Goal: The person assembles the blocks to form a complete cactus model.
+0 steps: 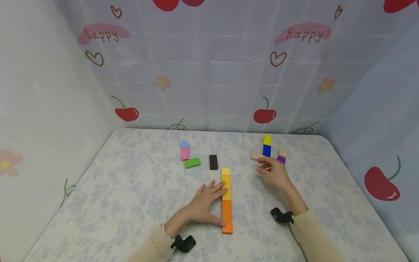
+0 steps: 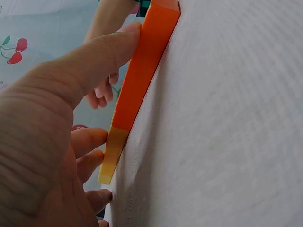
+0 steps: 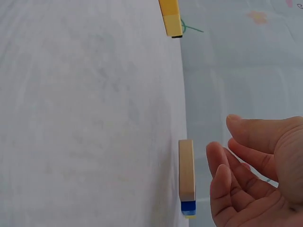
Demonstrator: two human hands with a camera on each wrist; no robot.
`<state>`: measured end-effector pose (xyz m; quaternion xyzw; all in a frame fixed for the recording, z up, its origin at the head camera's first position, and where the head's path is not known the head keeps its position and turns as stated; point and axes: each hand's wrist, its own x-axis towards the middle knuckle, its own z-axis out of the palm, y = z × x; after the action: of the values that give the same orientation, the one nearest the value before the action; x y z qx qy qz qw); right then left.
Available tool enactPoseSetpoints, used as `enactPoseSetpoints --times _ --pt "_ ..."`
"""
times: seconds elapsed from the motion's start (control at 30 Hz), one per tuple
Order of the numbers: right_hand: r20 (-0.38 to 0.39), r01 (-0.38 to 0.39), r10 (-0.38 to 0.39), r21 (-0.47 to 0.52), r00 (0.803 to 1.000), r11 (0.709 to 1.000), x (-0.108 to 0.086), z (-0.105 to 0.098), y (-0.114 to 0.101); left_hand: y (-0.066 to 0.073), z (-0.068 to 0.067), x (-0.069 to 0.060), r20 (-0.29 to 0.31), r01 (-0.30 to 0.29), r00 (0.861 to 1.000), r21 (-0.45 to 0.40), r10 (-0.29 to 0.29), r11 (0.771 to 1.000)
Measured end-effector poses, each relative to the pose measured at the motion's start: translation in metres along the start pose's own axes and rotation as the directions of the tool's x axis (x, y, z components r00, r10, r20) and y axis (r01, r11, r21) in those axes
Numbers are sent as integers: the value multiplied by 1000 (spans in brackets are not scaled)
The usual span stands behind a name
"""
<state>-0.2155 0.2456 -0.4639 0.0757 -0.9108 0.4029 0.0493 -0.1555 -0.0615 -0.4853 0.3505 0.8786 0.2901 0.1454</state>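
An orange block, a yellow block and a small pale-yellow block lie end to end in one row. My left hand has its fingers spread: the thumb touches the orange block, and fingertips rest on the yellow block. Farther right, a bare-wood block lies beside the blue block. My right hand hovers close to it, fingers loosely bent; in the right wrist view a gap separates the hand from the wooden block, and it holds nothing.
At the back left are a light-blue block, a pink block and a green block. A dark block stands behind the row. Another yellow block adjoins the blue one; a purple block is right of it.
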Motion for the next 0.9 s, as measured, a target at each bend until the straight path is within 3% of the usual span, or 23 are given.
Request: enactPoseSetpoints --times 0.3,0.9 --pt "-99 -37 29 -82 995 996 7 -13 15 -1 1 1 -4 -1 1000 8 1 1000" --pt "-60 -153 146 -132 987 979 33 -10 26 -3 1 1 -10 -13 1000 7 13 1000"
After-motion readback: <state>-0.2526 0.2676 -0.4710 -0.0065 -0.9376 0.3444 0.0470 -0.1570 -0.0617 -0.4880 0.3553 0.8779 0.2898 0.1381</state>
